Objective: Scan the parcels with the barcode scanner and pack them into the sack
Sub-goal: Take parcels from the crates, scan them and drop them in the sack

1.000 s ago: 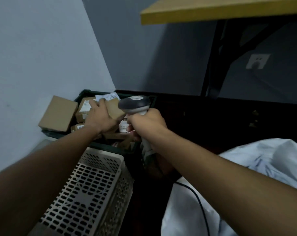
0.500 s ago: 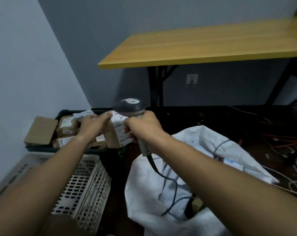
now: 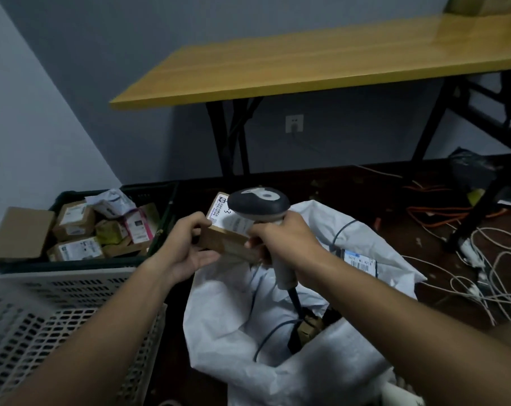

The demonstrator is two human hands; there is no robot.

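My left hand [image 3: 187, 247] grips a brown cardboard parcel [image 3: 222, 240] with a white label on its top face, held above the mouth of the white sack [image 3: 330, 356]. My right hand [image 3: 286, 238] grips the handle of the grey barcode scanner [image 3: 258, 205], whose head sits right over the parcel's label. The scanner's dark cable runs down into the sack, where a brown box shows in the opening. Several more parcels [image 3: 75, 230] lie in a dark green crate [image 3: 73, 263] at the left.
A white perforated basket [image 3: 52, 312] stands at the lower left, near the crate. A yellow-topped table [image 3: 321, 60] on black legs stands behind. Loose white and orange cables [image 3: 482, 276] lie on the dark floor to the right. Walls close in at the left and back.
My left hand has brought the parcel from the crate rightward to a spot over the sack. The scanner has moved with it and stays over the label. The view has swung right.
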